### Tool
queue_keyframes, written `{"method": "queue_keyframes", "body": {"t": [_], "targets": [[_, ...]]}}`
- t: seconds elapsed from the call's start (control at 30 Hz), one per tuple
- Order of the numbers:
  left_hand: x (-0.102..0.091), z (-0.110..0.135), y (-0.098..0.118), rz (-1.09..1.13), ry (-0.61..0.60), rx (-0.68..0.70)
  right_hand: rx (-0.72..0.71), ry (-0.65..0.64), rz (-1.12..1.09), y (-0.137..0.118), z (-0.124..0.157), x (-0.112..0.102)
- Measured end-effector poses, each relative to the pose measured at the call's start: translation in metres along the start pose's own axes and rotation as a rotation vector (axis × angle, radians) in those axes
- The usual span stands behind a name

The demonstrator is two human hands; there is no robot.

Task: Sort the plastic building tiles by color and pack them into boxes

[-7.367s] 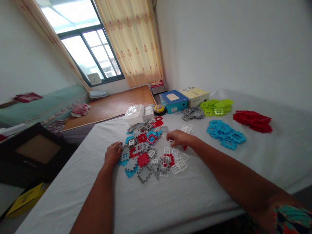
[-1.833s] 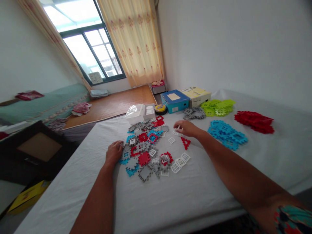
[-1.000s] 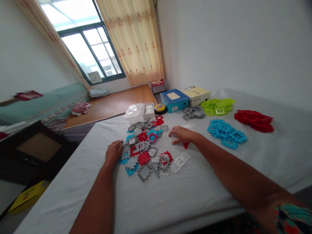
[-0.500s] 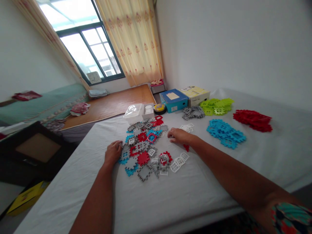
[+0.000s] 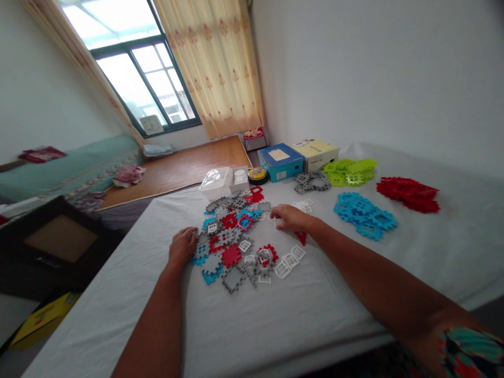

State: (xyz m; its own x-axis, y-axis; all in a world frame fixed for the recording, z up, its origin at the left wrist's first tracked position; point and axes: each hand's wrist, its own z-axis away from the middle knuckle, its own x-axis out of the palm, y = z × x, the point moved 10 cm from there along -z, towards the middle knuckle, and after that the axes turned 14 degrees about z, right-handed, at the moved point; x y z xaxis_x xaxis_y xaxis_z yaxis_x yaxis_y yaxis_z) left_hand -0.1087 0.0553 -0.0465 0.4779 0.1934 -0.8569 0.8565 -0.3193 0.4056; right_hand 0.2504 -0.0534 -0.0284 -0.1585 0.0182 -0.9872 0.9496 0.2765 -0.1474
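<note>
A spread pile of interlocking plastic tiles (image 5: pixel 231 255) in red, grey and blue, with white window pieces among them, lies on the white sheet. My left hand (image 5: pixel 183 244) rests at the pile's left edge, fingers loosely bent and touching the sheet beside grey tiles; I see nothing in it. To the right of the pile, my right hand (image 5: pixel 290 217) is low over the sheet, its thumb and fingers around a small white window piece (image 5: pixel 276 223), partly hidden. A red triangular tile (image 5: pixel 301 238) lies under the right wrist, and white window pieces (image 5: pixel 290 261) lie nearer me.
Sorted heaps lie to the right: blue tiles (image 5: pixel 365 215), red tiles (image 5: pixel 408 194), lime-green tiles (image 5: pixel 350 172) and grey tiles (image 5: pixel 312 182). More white window pieces (image 5: pixel 305 203) sit behind my right hand. Behind stand a blue box (image 5: pixel 281 161), a yellow box (image 5: pixel 315 153) and a round tin (image 5: pixel 258 175).
My right hand's fingers have parted slightly, showing the white window piece between them, and the hand has shifted a little. My left hand has stayed in place.
</note>
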Motion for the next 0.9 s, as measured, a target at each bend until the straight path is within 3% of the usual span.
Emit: {"method": "queue_keyframes", "body": {"t": [0.13, 0.23, 0.4, 0.6, 0.73, 0.9], "targets": [[-0.001, 0.0, 0.0, 0.005, 0.005, 0.004, -0.034, 0.053, -0.024, -0.008, -0.002, -0.006], [0.001, 0.001, 0.0, -0.005, -0.001, 0.008, 0.02, 0.112, -0.03, 0.001, -0.002, -0.014], [0.004, 0.0, -0.001, -0.023, -0.021, 0.017, 0.275, 0.191, 0.027, 0.048, 0.007, -0.033], [0.005, 0.0, -0.001, -0.037, -0.036, 0.009, 0.502, 0.112, 0.181, 0.095, 0.022, -0.031], [0.002, 0.001, 0.002, -0.027, -0.011, 0.009, 0.506, 0.059, 0.24, 0.1, 0.023, -0.024], [-0.002, 0.002, 0.006, -0.007, -0.001, 0.014, 0.396, 0.169, 0.301, 0.08, 0.018, -0.04]]}}
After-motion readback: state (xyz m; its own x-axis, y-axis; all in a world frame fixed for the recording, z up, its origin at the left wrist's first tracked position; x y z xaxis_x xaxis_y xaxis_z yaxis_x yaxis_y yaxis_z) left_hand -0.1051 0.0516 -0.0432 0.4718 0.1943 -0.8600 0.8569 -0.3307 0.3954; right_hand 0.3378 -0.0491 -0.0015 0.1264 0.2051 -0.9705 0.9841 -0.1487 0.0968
